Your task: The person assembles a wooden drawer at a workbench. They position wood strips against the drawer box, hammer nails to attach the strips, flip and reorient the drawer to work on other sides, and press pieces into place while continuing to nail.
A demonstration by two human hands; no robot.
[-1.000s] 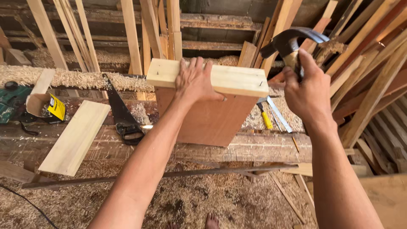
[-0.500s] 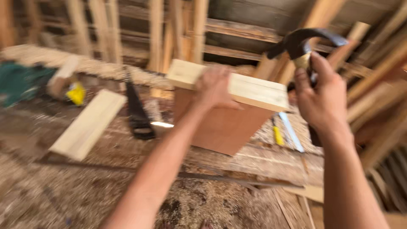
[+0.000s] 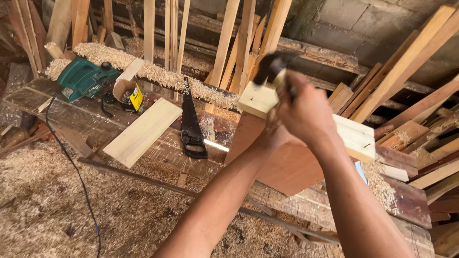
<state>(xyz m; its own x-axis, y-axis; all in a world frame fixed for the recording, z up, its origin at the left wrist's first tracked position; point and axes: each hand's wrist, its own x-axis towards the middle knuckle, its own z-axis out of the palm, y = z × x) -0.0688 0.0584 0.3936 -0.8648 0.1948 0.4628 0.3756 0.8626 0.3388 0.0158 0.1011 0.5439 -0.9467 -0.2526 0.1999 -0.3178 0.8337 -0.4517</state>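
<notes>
My right hand (image 3: 306, 112) is shut on a black-headed hammer (image 3: 271, 67), its head blurred just above the left end of a pale wood strip (image 3: 356, 136). That strip caps a reddish plywood panel (image 3: 287, 165) standing on the workbench (image 3: 86, 114). My left hand (image 3: 272, 138) rests against the strip and panel behind my right hand, mostly hidden; whether it grips or only presses I cannot tell.
A black handsaw (image 3: 191, 124) and a loose pale board (image 3: 143, 131) lie on the bench to the left. Further left sit a green electric planer (image 3: 86, 79) and a small open box (image 3: 128, 93). Many timber strips lean behind and right. Sawdust covers the floor.
My right hand has swung the hammer down and left onto the strip's left end. The view has shifted and tilted, so the panel now sits further right.
</notes>
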